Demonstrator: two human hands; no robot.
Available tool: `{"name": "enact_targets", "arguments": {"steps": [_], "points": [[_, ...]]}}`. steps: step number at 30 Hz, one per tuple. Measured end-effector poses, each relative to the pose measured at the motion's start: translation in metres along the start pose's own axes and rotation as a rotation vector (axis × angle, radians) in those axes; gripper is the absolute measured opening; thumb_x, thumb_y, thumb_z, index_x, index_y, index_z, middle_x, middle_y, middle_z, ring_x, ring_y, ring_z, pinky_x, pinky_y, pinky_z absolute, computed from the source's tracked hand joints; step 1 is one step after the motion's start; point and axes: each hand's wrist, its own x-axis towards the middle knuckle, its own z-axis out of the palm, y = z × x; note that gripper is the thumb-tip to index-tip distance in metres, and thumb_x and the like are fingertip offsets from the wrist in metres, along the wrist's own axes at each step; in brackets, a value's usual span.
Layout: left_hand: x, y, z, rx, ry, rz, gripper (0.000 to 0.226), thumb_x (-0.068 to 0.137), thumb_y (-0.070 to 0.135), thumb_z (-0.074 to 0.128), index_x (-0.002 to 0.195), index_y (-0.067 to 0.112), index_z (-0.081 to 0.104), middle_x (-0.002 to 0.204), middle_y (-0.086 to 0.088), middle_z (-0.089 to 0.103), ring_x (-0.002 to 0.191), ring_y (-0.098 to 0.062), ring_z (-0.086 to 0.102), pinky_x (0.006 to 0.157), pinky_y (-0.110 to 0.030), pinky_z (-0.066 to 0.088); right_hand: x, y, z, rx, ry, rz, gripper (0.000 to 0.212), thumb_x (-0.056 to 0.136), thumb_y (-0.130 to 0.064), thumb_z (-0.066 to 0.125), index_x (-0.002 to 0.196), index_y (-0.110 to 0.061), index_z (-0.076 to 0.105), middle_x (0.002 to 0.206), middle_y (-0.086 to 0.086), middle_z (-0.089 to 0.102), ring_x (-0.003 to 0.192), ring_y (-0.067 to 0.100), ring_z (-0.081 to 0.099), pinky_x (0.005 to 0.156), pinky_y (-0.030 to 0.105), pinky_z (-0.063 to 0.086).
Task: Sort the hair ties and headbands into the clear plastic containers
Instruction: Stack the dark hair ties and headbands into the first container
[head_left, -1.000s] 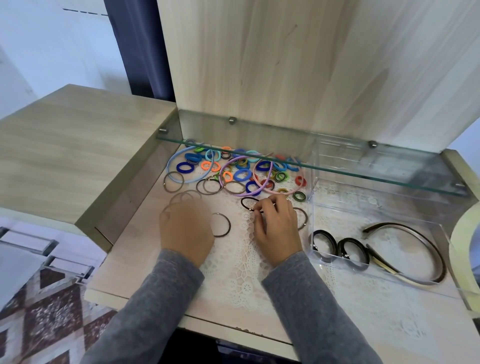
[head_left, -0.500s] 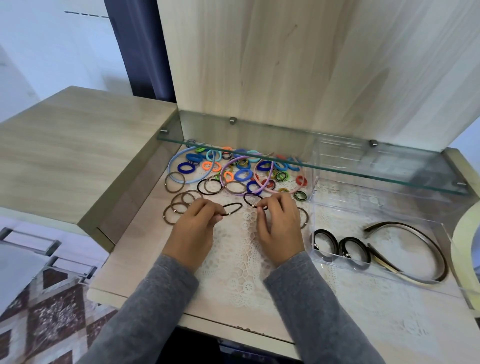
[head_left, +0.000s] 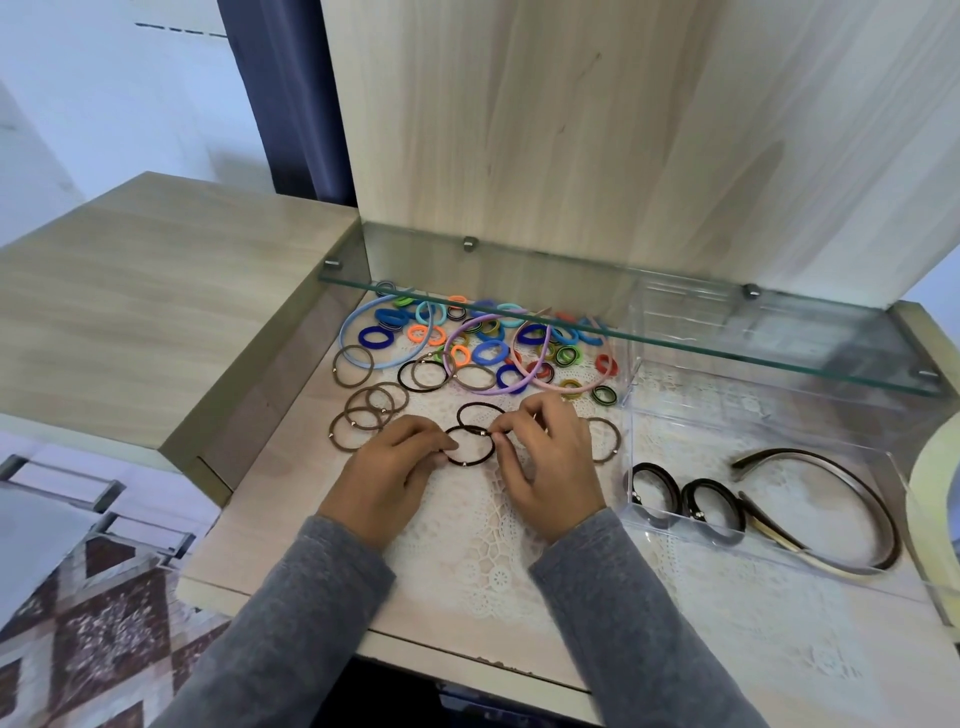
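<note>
While both hands work at the middle of the table (head_left: 291, 499), only the head view is available. Notes follow.

- Left hand (head_left: 387, 480) pinches the dark hair tie (head_left: 478, 462) at its 9 o'clock edge, thumb and forefinger closed on the cord.
- Right hand (head_left: 550, 467) pinches the same loop near its 2 o'clock, close to a metal bead.
- The loop sits low over the lace mat (head_left: 493, 561). Touching or lifted: cannot tell.
- Second dark tie (head_left: 480, 404) lies at 12 o'clock of the held one, arcs overlapping or nearly so. Whether the right fingers also catch it is unclear.
- Clear container (head_left: 675, 525) stands at 3 o'clock of the hands. It holds two dark ties (head_left: 672, 488) in its near-left corner and a dark headband (head_left: 857, 488) further right.
- Brown ties (head_left: 363, 415) cluster at 10 o'clock of the left hand.
- Coloured pile (head_left: 488, 353) lies at 12 o'clock, under the glass shelf (head_left: 727, 345).

Risks, as judged:
- The loop is elastic and held from both sides. If one pinch slips, it may spring into the brown cluster or off the table edge at 6 o'clock.
- A bead may snag the second tie and drag it along on the lift.
- The openwork of the mat could catch a bead.
- A low carry toward 3 o'clock may knock the container's front wall and shift the light box.
- Later reaches into the pile risk knuckles striking the shelf edge.
</note>
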Motion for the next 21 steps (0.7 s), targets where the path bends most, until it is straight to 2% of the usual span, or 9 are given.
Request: {"name": "enact_targets", "arguments": {"steps": [3, 7, 10, 14, 18, 21], "points": [[-0.002, -0.002, -0.006, 0.056, 0.038, -0.039, 0.025, 0.093, 0.026, 0.05, 0.102, 0.013, 0.07, 0.103, 0.0, 0.062, 0.09, -0.017, 0.061, 0.081, -0.028, 0.051, -0.001, -0.001, 0.001, -0.017, -0.048, -0.018, 0.011, 0.087, -0.022, 0.056, 0.088, -0.015, 0.065, 0.089, 0.002, 0.049, 0.08, 0.019, 0.047, 0.067, 0.036, 0.038], [-0.005, -0.01, -0.013, 0.178, 0.164, -0.194, 0.023, 0.091, 0.022, 0.052, 0.103, 0.011, 0.068, 0.105, -0.005, 0.062, 0.091, -0.024, 0.059, 0.079, -0.039, 0.052, -0.002, -0.002, 0.001, -0.019, -0.12, -0.026, 0.012, 0.087, -0.026, 0.054, 0.088, -0.02, 0.064, 0.09, -0.001, 0.047, 0.08, 0.016, 0.045, 0.068, 0.033, 0.035], [-0.005, -0.017, -0.017, 0.196, 0.228, -0.313, 0.025, 0.088, 0.018, 0.05, 0.104, 0.007, 0.067, 0.106, -0.007, 0.061, 0.09, -0.026, 0.059, 0.076, -0.04, 0.053, -0.002, -0.002, 0.002, -0.038, -0.164, -0.055, 0.012, 0.087, -0.028, 0.053, 0.088, -0.021, 0.063, 0.09, -0.002, 0.047, 0.081, 0.016, 0.045, 0.068, 0.032, 0.035], [-0.007, -0.024, -0.022, 0.191, 0.245, -0.338, 0.021, 0.087, 0.0, 0.054, 0.103, 0.004, 0.065, 0.109, -0.009, 0.061, 0.094, -0.027, 0.058, 0.079, -0.038, 0.052, -0.002, -0.002, 0.003, -0.054, -0.184, -0.07, 0.011, 0.086, -0.029, 0.055, 0.088, -0.022, 0.063, 0.09, -0.002, 0.047, 0.08, 0.016, 0.046, 0.068, 0.034, 0.037], [-0.005, -0.03, -0.027, 0.193, 0.221, -0.347, 0.017, 0.09, 0.004, 0.057, 0.104, 0.004, 0.065, 0.11, -0.01, 0.062, 0.095, -0.028, 0.059, 0.083, -0.038, 0.05, -0.003, -0.003, 0.002, -0.095, -0.199, -0.073, 0.012, 0.083, -0.03, 0.058, 0.09, -0.023, 0.064, 0.091, -0.003, 0.049, 0.082, 0.016, 0.045, 0.07, 0.035, 0.038], [-0.002, -0.036, -0.028, 0.18, 0.18, -0.328, 0.016, 0.091, 0.007, 0.058, 0.104, 0.007, 0.068, 0.109, -0.007, 0.063, 0.095, -0.027, 0.059, 0.084, -0.037, 0.051, -0.003, -0.008, 0.0, -0.215, -0.168, 0.01, 0.02, 0.082, -0.032, 0.055, 0.097, -0.023, 0.064, 0.094, -0.002, 0.052, 0.084, 0.018, 0.047, 0.071, 0.035, 0.037]]}}
